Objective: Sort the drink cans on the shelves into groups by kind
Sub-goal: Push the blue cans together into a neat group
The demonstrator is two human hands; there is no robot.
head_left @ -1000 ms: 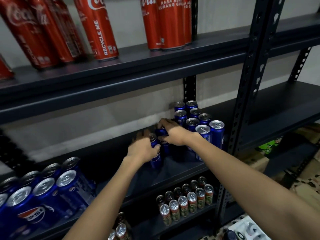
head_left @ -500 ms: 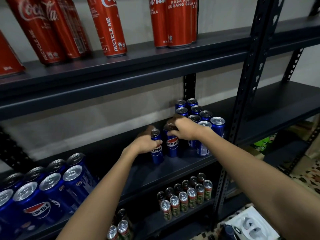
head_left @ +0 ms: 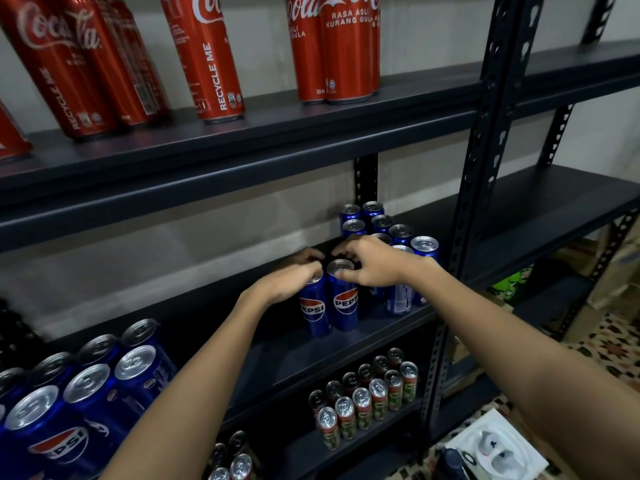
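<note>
On the middle shelf [head_left: 277, 358], the left hand [head_left: 287, 282] curls over the top of one Pepsi can [head_left: 313, 310] and the right hand [head_left: 372, 263] pinches the rim of another [head_left: 344, 303], both standing just left of the Pepsi cluster [head_left: 384, 230]. Coke cans [head_left: 332, 46] above and green cans [head_left: 363, 400] below look grouped; a second Pepsi bunch [head_left: 86, 393] at far left probably remains to merge.

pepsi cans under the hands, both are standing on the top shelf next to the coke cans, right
Not quite. The two Pepsi cans do stand upright side by side under the left hand and right hand, but on the middle shelf. The Coke cans are on the shelf above, as the head view shows.
</note>
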